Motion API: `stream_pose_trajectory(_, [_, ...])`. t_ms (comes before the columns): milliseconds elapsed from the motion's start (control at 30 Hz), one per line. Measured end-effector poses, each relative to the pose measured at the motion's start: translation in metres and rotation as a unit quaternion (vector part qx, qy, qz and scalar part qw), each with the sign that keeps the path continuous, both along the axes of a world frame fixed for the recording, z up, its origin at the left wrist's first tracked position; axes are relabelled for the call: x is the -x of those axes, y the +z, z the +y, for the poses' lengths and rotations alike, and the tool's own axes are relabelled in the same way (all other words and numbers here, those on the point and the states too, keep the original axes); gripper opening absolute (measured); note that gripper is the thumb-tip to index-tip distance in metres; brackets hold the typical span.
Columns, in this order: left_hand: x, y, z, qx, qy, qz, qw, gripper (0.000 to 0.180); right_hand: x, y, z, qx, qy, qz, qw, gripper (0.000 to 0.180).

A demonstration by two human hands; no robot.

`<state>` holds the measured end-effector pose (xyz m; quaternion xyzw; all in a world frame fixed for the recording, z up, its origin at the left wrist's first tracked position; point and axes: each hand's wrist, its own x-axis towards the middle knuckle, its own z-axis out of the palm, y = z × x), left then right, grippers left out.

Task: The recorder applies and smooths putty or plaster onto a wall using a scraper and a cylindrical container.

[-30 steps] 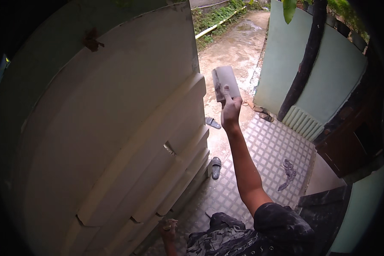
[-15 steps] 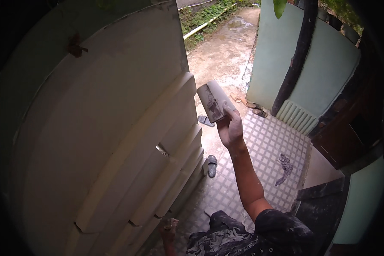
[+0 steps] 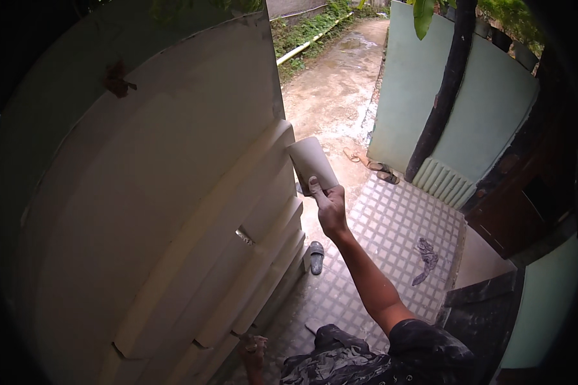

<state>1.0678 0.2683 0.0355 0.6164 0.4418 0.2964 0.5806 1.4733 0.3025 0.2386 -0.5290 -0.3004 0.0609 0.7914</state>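
Note:
Out at the end of my raised arm, my right hand (image 3: 329, 208) grips a pale grey, slightly curved sheet that looks like folded sandpaper (image 3: 313, 163). Thumb lies across its near face and the fingers are behind it. Its upper left corner is at the edge of the grey-white wall panel (image 3: 173, 160) with stepped ledges; I cannot tell whether they touch. Low down beside the bottom ledges, my left hand (image 3: 253, 348) is dusty, with fingers curled. Shadow hides what is in them, if anything.
A dark slipper (image 3: 316, 258) lies by the wall's foot, and several sandals (image 3: 384, 172) lie farther off. A crumpled cloth (image 3: 425, 262) is on the checked tile floor (image 3: 392, 237). At the right stand a dark trunk (image 3: 446, 96) and a pale green wall (image 3: 501, 109).
My right hand has moved a little left and down, turning the sheet so its plain face shows instead of the dark-patched side. The left hand has barely shifted.

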Motion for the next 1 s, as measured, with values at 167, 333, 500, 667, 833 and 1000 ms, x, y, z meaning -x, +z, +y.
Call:
stream_pose_trajectory(167, [-0.023, 0.014, 0.01, -0.07, -0.057, 0.055, 0.994, 0.01, -0.063, 0.032, 0.018, -0.081, -0.043, 0.048, 0.995, 0.037])
stream_pose_trajectory(333, [-0.017, 0.006, 0.02, -0.145, -0.076, 0.085, 0.983, 0.014, -0.033, 0.061, 0.077, 0.047, -0.092, 0.032, 0.994, 0.044])
stream_pose_trajectory(500, [-0.017, 0.015, 0.009, -0.064, -0.036, 0.045, 0.996, 0.007, -0.007, 0.049, 0.03, 0.145, -0.026, 0.067, 0.987, 0.038])
stream_pose_trajectory(667, [-0.018, 0.015, 0.015, -0.08, -0.071, 0.073, 0.992, 0.009, 0.072, -0.011, 0.002, 0.038, -0.063, -0.041, 0.996, 0.03])
stream_pose_trajectory(833, [-0.014, 0.021, 0.023, -0.192, -0.122, 0.126, 0.966, 0.012, 0.012, 0.018, 0.01, 0.041, -0.162, 0.055, 0.984, 0.046])
stream_pose_trajectory(1000, [-0.008, 0.04, 0.009, -0.165, -0.102, 0.092, 0.977, 0.01, -0.048, 0.043, 0.047, 0.163, -0.156, -0.045, 0.973, 0.047])
